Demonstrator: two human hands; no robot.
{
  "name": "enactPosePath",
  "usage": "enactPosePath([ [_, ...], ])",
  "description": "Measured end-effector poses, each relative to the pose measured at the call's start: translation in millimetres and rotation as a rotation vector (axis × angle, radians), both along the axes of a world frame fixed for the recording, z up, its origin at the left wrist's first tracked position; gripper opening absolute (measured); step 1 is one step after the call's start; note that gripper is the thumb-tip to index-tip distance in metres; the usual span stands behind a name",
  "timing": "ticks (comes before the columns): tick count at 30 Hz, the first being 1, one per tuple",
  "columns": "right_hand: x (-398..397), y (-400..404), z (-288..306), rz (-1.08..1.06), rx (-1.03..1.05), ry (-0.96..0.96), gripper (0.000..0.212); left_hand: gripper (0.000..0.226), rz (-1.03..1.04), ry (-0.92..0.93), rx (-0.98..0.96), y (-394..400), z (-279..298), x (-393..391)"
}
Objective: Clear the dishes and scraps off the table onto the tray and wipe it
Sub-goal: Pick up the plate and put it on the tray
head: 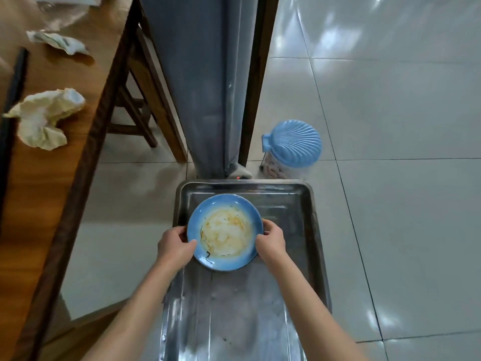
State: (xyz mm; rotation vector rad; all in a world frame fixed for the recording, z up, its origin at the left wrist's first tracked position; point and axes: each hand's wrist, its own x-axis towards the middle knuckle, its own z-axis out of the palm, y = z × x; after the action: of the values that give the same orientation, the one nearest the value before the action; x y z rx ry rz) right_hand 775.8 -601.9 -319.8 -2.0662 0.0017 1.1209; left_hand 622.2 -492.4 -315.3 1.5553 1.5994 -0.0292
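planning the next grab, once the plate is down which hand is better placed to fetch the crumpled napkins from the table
Probably the left hand. The wooden table with the crumpled cream paper napkin lies on its side, while the right hand sits across the round blue dirty plate above the steel tray.

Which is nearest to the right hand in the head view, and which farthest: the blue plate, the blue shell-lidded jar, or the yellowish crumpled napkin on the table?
Measured from the right hand:
1. Blue plate: gripped by it at the right rim, over the tray.
2. Shell-lidded jar: on the floor beyond the tray, ahead of the hand.
3. Yellowish napkin: on the table, far to the left.
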Motion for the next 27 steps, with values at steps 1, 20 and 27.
enactPosePath([
  [1, 1, 0, -3, 0.000, 0.000, -0.007, 0.050, 0.032, 0.003, 0.003, 0.006, 0, -4, 1],
  [20, -5, -2, 35, 0.218, -0.091, -0.170, 0.073, 0.064, 0.028, -0.056, 0.031, -9, 28, 4],
  [27, -14, -12, 146, 0.393, 0.013, -0.295, 0.074, 0.071, -0.035, -0.169, 0.058, -23, 127, -4],
])
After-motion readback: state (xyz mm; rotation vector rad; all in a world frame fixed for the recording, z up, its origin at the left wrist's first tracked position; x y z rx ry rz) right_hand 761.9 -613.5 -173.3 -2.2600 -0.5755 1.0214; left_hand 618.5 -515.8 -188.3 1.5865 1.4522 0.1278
